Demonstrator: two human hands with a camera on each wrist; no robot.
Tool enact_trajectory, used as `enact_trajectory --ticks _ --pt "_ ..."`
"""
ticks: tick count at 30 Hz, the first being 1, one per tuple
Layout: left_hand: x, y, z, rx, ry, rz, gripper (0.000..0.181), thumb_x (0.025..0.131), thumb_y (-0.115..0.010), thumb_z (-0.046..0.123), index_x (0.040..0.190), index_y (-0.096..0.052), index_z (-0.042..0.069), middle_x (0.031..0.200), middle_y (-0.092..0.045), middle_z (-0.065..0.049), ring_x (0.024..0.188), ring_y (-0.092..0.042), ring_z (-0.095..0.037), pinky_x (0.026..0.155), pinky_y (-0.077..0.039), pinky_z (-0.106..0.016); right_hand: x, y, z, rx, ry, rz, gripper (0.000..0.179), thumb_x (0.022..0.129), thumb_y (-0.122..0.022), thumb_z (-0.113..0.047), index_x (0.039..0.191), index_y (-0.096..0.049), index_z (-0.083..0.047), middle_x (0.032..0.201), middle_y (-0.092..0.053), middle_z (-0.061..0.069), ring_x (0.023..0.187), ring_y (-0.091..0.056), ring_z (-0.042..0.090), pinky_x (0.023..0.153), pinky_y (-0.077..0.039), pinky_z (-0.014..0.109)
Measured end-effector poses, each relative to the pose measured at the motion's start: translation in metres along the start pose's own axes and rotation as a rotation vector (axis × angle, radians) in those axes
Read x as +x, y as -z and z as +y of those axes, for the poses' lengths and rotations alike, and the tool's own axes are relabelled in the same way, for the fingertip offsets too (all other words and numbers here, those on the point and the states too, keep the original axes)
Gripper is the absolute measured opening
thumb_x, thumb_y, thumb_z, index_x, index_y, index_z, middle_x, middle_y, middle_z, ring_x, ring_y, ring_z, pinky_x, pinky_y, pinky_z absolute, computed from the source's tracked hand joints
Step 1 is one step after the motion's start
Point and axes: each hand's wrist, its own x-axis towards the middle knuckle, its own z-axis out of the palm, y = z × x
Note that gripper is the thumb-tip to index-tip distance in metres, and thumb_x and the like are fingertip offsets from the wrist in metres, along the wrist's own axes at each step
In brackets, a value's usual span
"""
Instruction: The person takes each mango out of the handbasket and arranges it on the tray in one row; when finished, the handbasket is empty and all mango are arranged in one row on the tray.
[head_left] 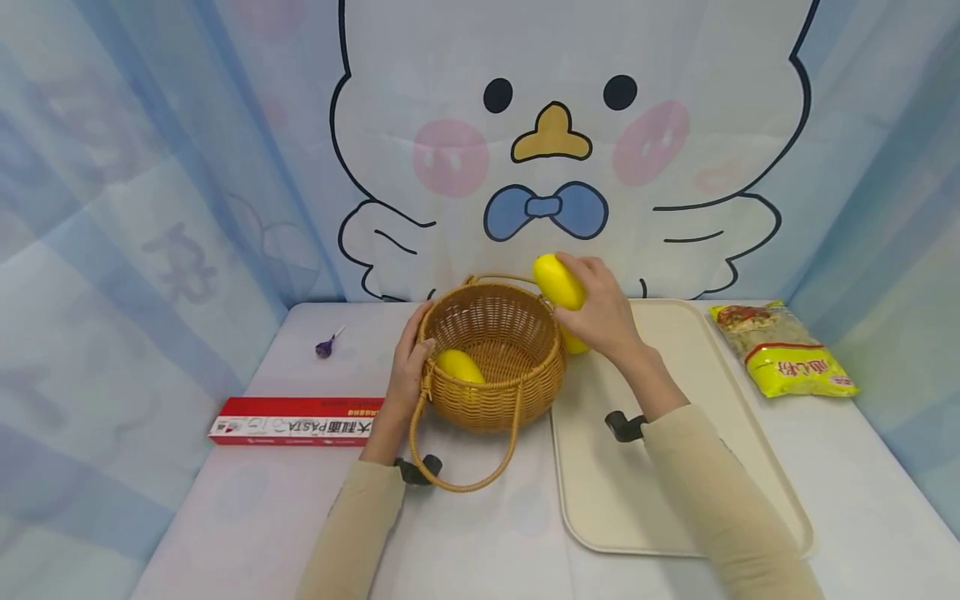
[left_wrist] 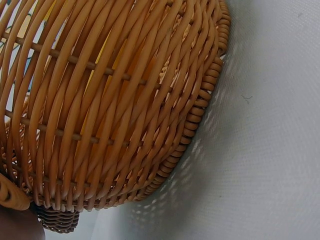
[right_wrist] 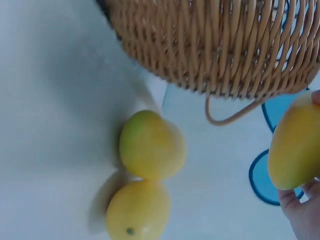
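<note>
The left hand [head_left: 408, 362] grips the left rim of a round wicker basket [head_left: 468, 410], its thumb over the edge. A yellow mango [head_left: 461, 367] lies inside, towards the left. Above the basket's right rim, the right hand [head_left: 603, 312] holds another mango [head_left: 558, 282] between thumb and fingers. Two more mangoes, one yellow-green [right_wrist: 150, 144] and one below it [right_wrist: 139, 210], sit side by side outside the basket in the right wrist view. From the head, they are mostly hidden behind the right hand. Woven basket wall [left_wrist: 125, 100] fills much of the left wrist view.
A beige tray [head_left: 615, 500] lies right of the basket, under the right forearm. Beyond it rests a yellow noodle packet [head_left: 798, 358]. On the left are a red-and-white pasta box [head_left: 296, 422] and a purple lollipop [head_left: 325, 347]. One basket handle [head_left: 472, 487] hangs towards the front.
</note>
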Motion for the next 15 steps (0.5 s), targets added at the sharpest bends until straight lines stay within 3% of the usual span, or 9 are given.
enact_trajectory --ticks 15 --pt "0.001 0.000 -0.006 -0.014 -0.001 0.006 0.060 0.098 -0.037 0.011 0.157 -0.029 0.018 0.164 -0.027 -0.003 0.151 -0.027 -0.028 0.123 -0.025 -0.047 -0.010 0.022 0.041 -0.099 -0.156 -0.046 0.075 0.082 -0.065 -0.020 0.153 -0.039 -0.027 0.147 -0.042 0.014 0.127 -0.044 0.035 0.105 -0.042 0.060"
